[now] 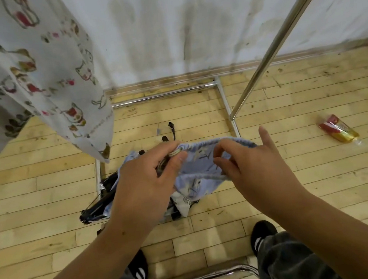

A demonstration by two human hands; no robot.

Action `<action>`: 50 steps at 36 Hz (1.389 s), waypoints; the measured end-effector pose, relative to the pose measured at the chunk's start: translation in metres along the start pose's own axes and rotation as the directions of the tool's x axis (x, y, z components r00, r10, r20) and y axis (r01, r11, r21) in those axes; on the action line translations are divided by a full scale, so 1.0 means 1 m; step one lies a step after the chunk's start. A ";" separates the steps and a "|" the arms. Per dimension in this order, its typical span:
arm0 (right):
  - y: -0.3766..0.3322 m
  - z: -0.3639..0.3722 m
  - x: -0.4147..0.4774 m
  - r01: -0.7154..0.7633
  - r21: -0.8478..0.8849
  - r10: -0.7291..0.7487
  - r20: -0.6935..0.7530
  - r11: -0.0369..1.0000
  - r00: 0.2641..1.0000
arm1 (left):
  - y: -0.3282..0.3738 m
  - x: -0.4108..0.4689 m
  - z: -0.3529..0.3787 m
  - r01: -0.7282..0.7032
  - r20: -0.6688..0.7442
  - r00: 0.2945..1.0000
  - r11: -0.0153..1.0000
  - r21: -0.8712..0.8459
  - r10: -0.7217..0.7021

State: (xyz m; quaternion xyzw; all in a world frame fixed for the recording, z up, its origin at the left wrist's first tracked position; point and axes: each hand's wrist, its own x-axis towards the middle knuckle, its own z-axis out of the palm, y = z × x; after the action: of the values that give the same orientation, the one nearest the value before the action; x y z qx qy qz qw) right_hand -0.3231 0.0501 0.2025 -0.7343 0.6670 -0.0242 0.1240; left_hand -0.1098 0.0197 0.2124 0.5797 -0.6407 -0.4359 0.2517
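Pale-blue garment (199, 160) with a dark sprig print is hanging in the air above the wooden floor (50, 195), stretched by its gathered top edge between the person's two hands. The left hand (142, 183) is gripping the left end of that edge, its thumb and curled fingers closing round the cloth together with a striped cord (175, 152) that is poking out at the hem. The right hand (247, 167) is pinching the same edge further right between thumb and bent fingers, while one finger is sticking straight up, clear of the cloth. The rest of the garment is drooping below the hands and hiding part of a bundle of black hangers (97, 204), which is lying on the floor just beside the low bar of a metal rack (163, 94). A slanted pole (280, 33) of the rack is crossing the upper right, in front of a stained white wall (191, 27). A cat-print cloth (50, 73) is hanging at the upper left, well apart from the hands. A red and yellow wrapper (339, 129) is lying on the floor far to the right. Two black shoes (262, 232) with white stripes are standing on the boards below the forearms, and a chrome tube (202, 278) is curving between them at the bottom edge.
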 end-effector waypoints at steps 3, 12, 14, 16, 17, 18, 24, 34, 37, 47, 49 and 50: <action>0.003 -0.002 0.001 -0.058 -0.014 0.059 0.064 0.998 0.996 | 0.004 0.001 0.000 0.011 -0.036 0.999 0.999 -0.043 -0.013; 0.007 -0.007 0.001 -0.151 -0.036 0.155 0.189 0.988 0.970 | 0.010 0.003 0.003 0.008 -0.008 1.000 0.997 -0.078 -0.009; 0.007 -0.008 0.001 -0.160 -0.046 0.166 0.200 0.986 0.966 | 0.009 0.003 0.003 0.012 -0.002 1.000 0.997 -0.079 -0.012; 0.007 -0.009 0.001 -0.164 -0.057 0.173 0.214 0.985 0.961 | 0.006 0.003 0.003 0.009 0.003 1.000 0.997 -0.070 -0.009; 0.007 -0.009 0.000 -0.166 -0.062 0.176 0.215 0.984 0.961 | 0.005 0.003 0.003 0.006 0.006 1.000 0.998 -0.064 -0.006; 0.008 -0.008 0.000 -0.168 -0.066 0.178 0.215 0.984 0.960 | 0.003 0.003 0.004 0.005 0.009 1.000 0.998 -0.059 -0.004; 0.005 -0.014 -0.002 -0.163 -0.035 0.166 0.252 0.986 0.953 | -0.001 0.004 0.005 0.005 0.044 0.999 1.000 -0.027 -0.004; 0.003 -0.012 -0.006 -0.116 0.057 0.099 0.242 0.992 0.965 | -0.002 0.006 0.008 -0.047 0.052 0.998 0.999 0.001 0.047; 0.005 -0.009 -0.006 -0.109 0.075 0.091 0.209 0.991 0.974 | 0.000 0.006 0.008 -0.051 0.039 0.998 0.999 -0.002 0.051; 0.006 -0.011 -0.002 -0.100 0.248 0.060 0.165 0.963 0.984 | -0.001 0.008 0.005 -0.001 0.037 0.999 1.000 -0.008 0.002; 0.004 -0.012 -0.001 -0.078 0.303 0.029 0.161 0.950 0.986 | -0.002 0.009 0.004 0.005 0.054 0.999 1.000 -0.006 -0.005; 0.003 -0.012 -0.001 -0.059 0.313 0.012 0.151 0.948 0.988 | -0.002 0.010 0.004 0.005 0.067 0.998 1.000 0.002 -0.006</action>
State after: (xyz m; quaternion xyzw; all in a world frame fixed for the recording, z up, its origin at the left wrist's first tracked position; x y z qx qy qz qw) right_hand -0.3284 0.0488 0.2136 -0.6926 0.6565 -0.0744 0.2895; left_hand -0.1141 0.0115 0.2067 0.5667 -0.6476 -0.4554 0.2283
